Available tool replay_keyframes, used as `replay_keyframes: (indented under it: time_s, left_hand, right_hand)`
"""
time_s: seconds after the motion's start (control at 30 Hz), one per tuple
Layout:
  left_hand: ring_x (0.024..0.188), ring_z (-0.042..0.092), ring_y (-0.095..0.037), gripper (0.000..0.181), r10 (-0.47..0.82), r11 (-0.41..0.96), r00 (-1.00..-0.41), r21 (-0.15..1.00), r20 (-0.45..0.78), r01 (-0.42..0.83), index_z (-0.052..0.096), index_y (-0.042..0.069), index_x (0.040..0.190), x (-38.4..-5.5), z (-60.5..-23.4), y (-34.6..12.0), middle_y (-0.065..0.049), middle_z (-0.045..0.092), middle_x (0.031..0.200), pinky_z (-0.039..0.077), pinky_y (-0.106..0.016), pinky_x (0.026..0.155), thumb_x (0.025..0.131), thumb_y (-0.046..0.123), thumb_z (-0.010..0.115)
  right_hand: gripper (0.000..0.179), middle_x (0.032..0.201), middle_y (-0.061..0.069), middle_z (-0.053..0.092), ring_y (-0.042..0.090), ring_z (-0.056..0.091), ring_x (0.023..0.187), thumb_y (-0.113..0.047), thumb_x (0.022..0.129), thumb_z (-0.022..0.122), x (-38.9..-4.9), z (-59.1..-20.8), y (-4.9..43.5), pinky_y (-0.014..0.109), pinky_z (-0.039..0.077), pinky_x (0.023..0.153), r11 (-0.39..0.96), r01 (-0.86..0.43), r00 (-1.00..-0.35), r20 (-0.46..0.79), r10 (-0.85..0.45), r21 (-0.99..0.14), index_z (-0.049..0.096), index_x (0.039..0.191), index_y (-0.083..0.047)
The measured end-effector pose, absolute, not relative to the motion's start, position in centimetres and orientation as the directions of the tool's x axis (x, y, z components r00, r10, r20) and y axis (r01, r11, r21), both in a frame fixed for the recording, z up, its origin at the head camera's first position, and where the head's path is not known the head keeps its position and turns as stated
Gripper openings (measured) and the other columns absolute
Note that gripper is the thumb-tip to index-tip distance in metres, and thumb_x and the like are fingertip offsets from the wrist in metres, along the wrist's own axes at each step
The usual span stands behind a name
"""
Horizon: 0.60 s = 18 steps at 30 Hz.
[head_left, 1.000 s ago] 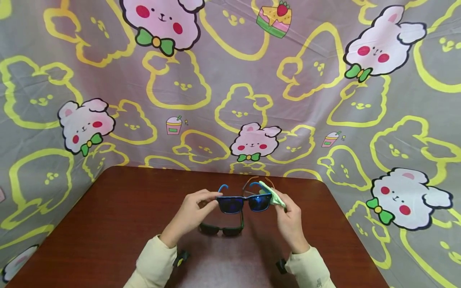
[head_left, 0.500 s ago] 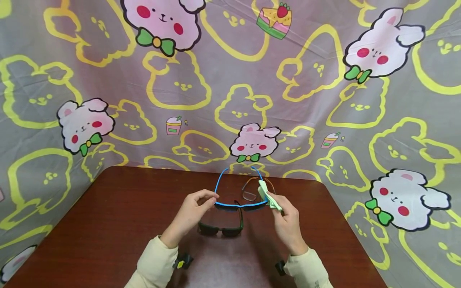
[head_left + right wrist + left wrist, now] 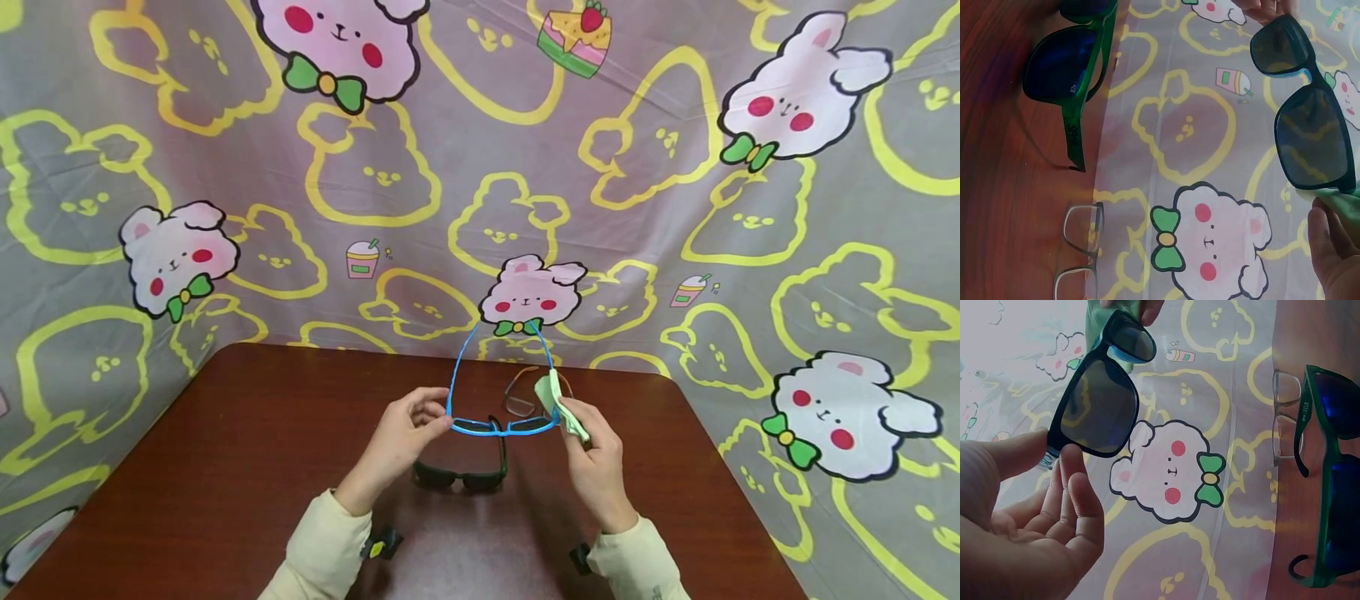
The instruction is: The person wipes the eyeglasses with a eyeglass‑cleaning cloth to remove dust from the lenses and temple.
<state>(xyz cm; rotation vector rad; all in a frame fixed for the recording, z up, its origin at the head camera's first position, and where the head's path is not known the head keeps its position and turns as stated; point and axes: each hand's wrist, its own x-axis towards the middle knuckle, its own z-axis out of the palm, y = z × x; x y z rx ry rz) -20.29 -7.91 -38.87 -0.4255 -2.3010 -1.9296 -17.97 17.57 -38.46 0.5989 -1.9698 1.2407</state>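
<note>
Blue-framed sunglasses [image 3: 500, 432] with dark lenses are held in the air between both hands, their temples pointing away and upward. My left hand [image 3: 405, 433] pinches the left hinge corner between thumb and fingers; the left wrist view shows the dark lens [image 3: 1099, 407] beside the fingertips. At the opposite corner, my right hand [image 3: 597, 454] grips a pale green cloth [image 3: 561, 407] folded over the frame. In the right wrist view the cloth [image 3: 1346, 206] lies between the thumb and the frame end.
Green-framed sunglasses [image 3: 459, 479] rest on the brown table [image 3: 247, 450] below the held pair. Behind the cloth lie thin-rimmed clear eyeglasses [image 3: 519, 407]. A patterned fabric curtain [image 3: 420, 250] stands along the table's far edge.
The blue sunglasses have tilted: their lenses faced the head camera a second ago, and now the top rim shows with the temples raised. Both hands keep their hold; the other eyewear stays put.
</note>
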Motion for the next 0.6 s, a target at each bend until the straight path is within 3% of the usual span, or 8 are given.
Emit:
replay_keyframes:
  time_s: [0.2, 0.6]
  left_hand:
    - [0.074, 0.058, -0.017, 0.016, 0.17, 0.223, -0.952, 0.931, 0.256, 0.29, 0.068, 0.002, 0.101, -20.4, -39.2, -8.0, -0.004, 0.064, 0.084, 0.045, -0.026, 0.064, 0.085, 0.004, 0.069]
    - [0.08, 0.058, -0.012, 0.014, 0.086, 0.358, -0.914, 0.844, 0.395, 0.399, 0.07, 0.008, 0.095, -20.5, -40.1, -7.9, 0.005, 0.064, 0.082, 0.045, -0.028, 0.068, 0.082, 0.01, 0.074]
  right_hand:
    - [0.032, 0.102, 0.022, 0.063, 0.017, 0.06, 0.098, 0.02, 0.077, 0.064, -19.1, -40.0, 18.3, 0.015, 0.043, 0.087, 0.46, -0.711, -0.588, 0.808, 0.026, -0.532, 0.063, 0.109, 0.012]
    - [0.036, 0.107, 0.012, 0.063, 0.021, 0.06, 0.099, 0.011, 0.083, 0.063, -19.5, -41.3, 19.0, 0.015, 0.042, 0.087, 0.531, -0.698, -0.573, 0.819, -0.013, -0.48, 0.065, 0.117, 0.0]
